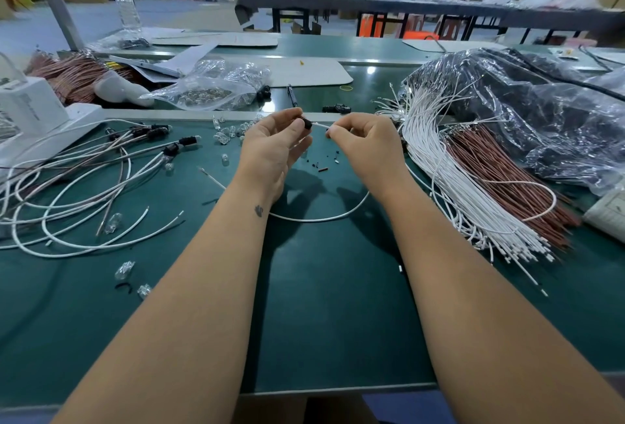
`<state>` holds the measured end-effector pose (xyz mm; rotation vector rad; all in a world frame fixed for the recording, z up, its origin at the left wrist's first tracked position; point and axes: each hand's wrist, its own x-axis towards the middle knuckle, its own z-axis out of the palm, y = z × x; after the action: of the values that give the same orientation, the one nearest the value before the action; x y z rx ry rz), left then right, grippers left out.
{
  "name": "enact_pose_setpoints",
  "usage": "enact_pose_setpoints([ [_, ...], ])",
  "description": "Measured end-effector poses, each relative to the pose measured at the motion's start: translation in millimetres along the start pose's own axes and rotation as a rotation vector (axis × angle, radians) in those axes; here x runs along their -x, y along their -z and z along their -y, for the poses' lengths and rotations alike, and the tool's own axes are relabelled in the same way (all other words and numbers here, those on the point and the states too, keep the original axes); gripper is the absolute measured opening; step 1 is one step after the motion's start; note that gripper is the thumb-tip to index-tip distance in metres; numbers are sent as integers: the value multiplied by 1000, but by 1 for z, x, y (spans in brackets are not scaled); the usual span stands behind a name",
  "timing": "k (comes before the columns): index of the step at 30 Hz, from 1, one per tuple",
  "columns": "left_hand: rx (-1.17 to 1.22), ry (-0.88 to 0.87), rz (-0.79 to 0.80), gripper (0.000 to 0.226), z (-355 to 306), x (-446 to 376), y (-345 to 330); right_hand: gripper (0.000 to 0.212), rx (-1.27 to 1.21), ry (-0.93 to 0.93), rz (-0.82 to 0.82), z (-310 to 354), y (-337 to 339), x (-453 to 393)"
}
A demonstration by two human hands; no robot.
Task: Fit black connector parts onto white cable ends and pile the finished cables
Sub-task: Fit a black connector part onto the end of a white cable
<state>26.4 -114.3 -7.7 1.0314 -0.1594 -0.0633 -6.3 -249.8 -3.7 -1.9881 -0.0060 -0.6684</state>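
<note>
Left hand (270, 149): raised over the surface (321, 305) at centre, fingers curled, thumb and forefinger pinching a black connector (307, 123).
Right hand (367, 142): just at 3 o'clock of the left, fingers curled, tips pinching the white cable (321, 219) close to its end.
Cable: its end meets the connector between the two hands; the rest drops behind the right hand and loops on the surface toward 6 o'clock, under both wrists.
Finished pile (84, 193): at 9 o'clock, loose white and brown cables with black connectors on their ends, spread over the surface.
Cable stock (473, 193): at 3 o'clock, a thick fan of white cables with brown ones beside it, lying partly under a clear plastic bag (524, 102).
Spare connectors (336, 108): a few black parts at 12 o'clock, just beyond the hands.
Clear bulbs (226, 134): small glass pieces scattered at 11 o'clock, more at 7 o'clock.
Bag of bulbs (216, 85): farther off at 11 o'clock.
White box (30, 109): at 10 o'clock, by the edge.
</note>
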Motion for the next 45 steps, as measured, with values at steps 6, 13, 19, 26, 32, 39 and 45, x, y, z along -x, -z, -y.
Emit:
enact_pose_setpoints([
  [6, 29, -10, -23, 14, -1, -2, 2, 18, -32, -40, 21, -1, 0, -2],
  [13, 77, 0, -22, 8, -2, -1, 2, 19, 2, -14, 52, 0, 2, 0],
  [19, 35, -4, -37, 11, -4, 0, 2, 17, -57, -4, 84, 5, 6, 1],
  [26, 22, 10, 0, 10, -5, 3, 2, 13, -59, -21, 62, 3, 7, 1],
  [32, 13, 22, 14, 9, -4, 3, 2, 9, -26, 33, 61, 1, 5, 2],
  [39, 7, 8, 65, 16, -3, 3, 2, 17, -45, 7, 30, 0, 5, 1],
  [45, -125, -20, 87, 19, -1, 6, 0, 13, 87, 63, 41, 2, 0, 3],
])
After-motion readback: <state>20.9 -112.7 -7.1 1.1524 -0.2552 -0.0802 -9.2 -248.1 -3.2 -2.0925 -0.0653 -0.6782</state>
